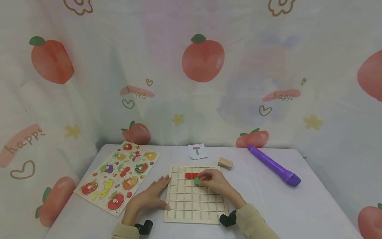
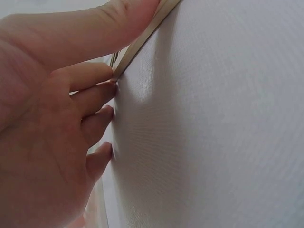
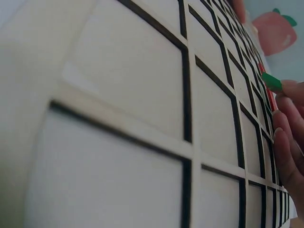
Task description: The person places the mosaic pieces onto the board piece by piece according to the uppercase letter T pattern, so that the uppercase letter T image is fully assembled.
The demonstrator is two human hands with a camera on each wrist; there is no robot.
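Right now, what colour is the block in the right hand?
Green. The block shows best in the head view.

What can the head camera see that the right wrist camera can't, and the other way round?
Only the head view shows the purple stick, fruit puzzle, little paper and wooden block. Only the right wrist view shows the grid board really close up. Both show the board, the right hand pinching the green block, and something red on the board.
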